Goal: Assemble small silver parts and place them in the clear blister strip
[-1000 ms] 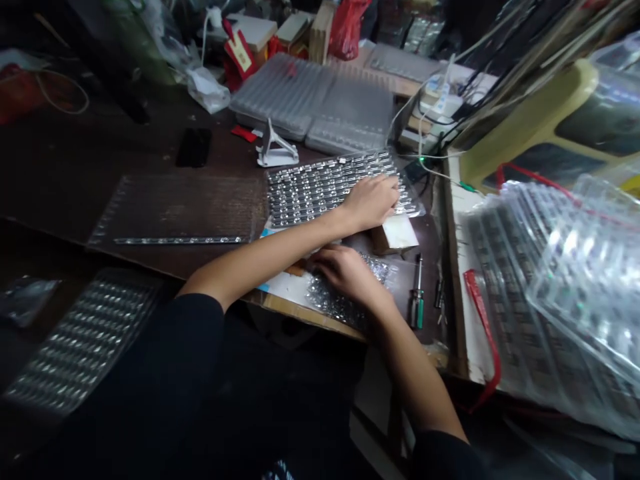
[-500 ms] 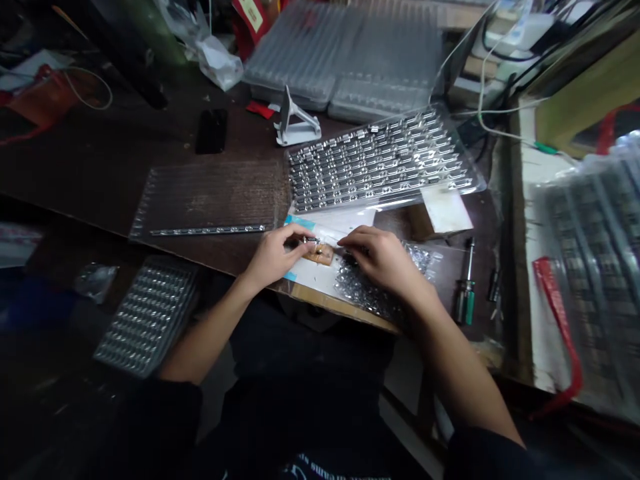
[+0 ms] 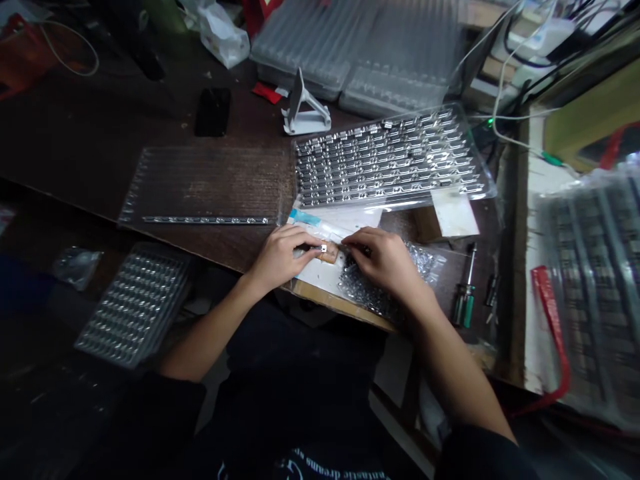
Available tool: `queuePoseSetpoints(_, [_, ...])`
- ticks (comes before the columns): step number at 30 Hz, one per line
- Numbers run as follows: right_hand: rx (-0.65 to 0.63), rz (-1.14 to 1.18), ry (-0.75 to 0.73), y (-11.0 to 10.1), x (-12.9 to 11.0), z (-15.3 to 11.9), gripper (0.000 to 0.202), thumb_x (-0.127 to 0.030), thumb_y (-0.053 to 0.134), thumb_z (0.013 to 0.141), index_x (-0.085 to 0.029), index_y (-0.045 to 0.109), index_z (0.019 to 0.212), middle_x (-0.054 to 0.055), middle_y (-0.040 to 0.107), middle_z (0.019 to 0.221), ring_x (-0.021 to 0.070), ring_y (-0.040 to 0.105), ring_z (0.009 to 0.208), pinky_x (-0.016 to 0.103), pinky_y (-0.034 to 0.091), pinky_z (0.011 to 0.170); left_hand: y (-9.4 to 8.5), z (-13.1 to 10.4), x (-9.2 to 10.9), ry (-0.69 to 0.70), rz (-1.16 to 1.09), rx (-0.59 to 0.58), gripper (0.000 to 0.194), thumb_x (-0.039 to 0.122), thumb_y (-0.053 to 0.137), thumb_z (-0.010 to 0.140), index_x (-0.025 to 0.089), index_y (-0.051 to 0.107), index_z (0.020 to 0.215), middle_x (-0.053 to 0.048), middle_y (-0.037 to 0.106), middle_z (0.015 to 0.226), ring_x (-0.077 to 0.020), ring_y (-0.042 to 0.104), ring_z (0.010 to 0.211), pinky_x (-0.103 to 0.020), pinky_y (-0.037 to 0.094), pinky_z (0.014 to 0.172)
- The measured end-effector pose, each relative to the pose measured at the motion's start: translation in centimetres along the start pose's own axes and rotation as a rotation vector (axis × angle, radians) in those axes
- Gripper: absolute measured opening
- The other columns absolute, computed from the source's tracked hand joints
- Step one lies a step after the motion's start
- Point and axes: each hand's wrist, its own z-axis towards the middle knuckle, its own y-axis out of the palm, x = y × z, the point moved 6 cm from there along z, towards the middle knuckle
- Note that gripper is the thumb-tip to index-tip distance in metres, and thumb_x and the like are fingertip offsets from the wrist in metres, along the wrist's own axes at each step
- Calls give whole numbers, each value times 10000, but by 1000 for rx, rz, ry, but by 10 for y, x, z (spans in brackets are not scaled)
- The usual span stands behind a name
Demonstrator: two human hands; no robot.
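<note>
The head view shows both hands working close to the workbench's front edge. The left hand pinches a small metal connector between thumb and forefinger, at the left end of a brown wooden block; whether the two touch is unclear. The right hand has its fingertips drawn together just beyond the block's right end, and I cannot tell whether they grasp anything. A narrow gap separates the hands.

Under the right palm, a heap of small metal parts spreads almost to the edge, bounding that side. Behind the hands, a filled plastic tray slants away, its near right corner meeting a white-topped block. A flatter clear tray borders the left, with one row of connectors along its near edge. A screwdriver lies well right of the heap.
</note>
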Motion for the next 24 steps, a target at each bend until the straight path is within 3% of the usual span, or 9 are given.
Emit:
queuePoseSetpoints(6, [-13, -75, 11, 10, -9, 1, 223, -117, 573, 906, -170, 768, 999, 106, 758, 992, 235, 700, 893, 327, 523, 810, 3, -2, 3, -8, 10, -51, 90, 289, 694, 909, 221, 740, 947, -39, 772, 947, -209, 696, 910, -362, 535, 848])
queuePoseSetpoints(12, [-34, -48, -57, 22, -18, 6, 227, -127, 536, 941, -160, 742, 1031, 109, 737, 995, 226, 678, 911, 322, 523, 831, -14, -7, -5, -177, 31, 173, 107, 282, 651, 939, 214, 714, 993, -45, 770, 1002, -207, 692, 966, -356, 528, 892])
queuePoseSetpoints(14, [-45, -31, -128, 26, -23, 6, 221, -149, 528, 966, -159, 727, 1062, 112, 726, 1011, 219, 667, 919, 317, 523, 839, -10, -9, -6, -190, 105, 93, 96, 279, 669, 924, 224, 714, 988, -45, 768, 1017, -226, 679, 967, -377, 512, 897])
queuePoseSetpoints(17, [-70, -186, -206, 31, -28, 4, 240, -194, 491, 1010, -136, 717, 1061, 143, 706, 1000, 247, 629, 912, 362, 509, 838, -2, -10, -6, -169, 182, -19, 99, 270, 675, 915, 227, 709, 998, -47, 759, 1044, -246, 655, 980, -390, 489, 898])
queuePoseSetpoints(19, [-75, -241, -229, 32, -29, 3, 243, -191, 482, 1016, -128, 714, 1049, 149, 700, 992, 256, 609, 906, 376, 500, 834, -1, -11, -6, -158, 183, -27, 114, 268, 666, 921, 220, 702, 1018, -47, 754, 1061, -248, 648, 994, -385, 484, 898])
queuePoseSetpoints(24, [-64, -117, -227, 30, -30, 3, 215, -165, 500, 1006, -163, 696, 1095, 112, 693, 1014, 226, 605, 922, 339, 498, 829, -2, -12, -7, -163, 169, -7, 120, 270, 660, 926, 223, 699, 1030, -42, 753, 1076, -244, 650, 1003, -383, 488, 899])
